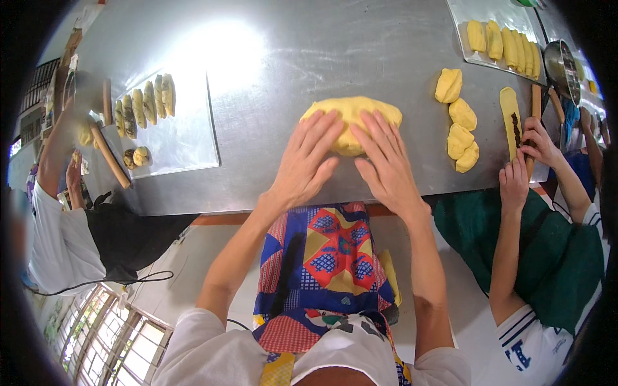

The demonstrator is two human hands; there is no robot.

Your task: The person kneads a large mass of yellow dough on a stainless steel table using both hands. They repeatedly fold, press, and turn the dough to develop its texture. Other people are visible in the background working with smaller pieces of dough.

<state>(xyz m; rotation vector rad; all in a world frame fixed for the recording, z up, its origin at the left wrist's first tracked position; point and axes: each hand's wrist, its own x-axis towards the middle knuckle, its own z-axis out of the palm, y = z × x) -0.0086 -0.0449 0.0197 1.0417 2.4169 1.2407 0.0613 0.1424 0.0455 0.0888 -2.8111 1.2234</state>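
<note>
A large mound of yellow dough (359, 107) rests on the stainless steel table (309, 62) in front of me, near its front edge. My left hand (313, 149) lies palm down on the dough's left near side, with its thumb pointing inward. On the right near side my right hand (384, 152) is spread flat, its fingers slightly apart. Both hands press against the dough without gripping it. The fingertips reach onto its upper surface, and the palms cover part of the near edge.
Several yellow dough pieces (461, 137) lie to the right. Beyond them a co-worker's hands (526, 154) work at a flat dough strip (508, 108) with dark filling, beside a rolling pin (536, 101). Trays of shaped rolls (193, 144) (504, 46) flank me. Another person's rolling pin (110, 154) lies left.
</note>
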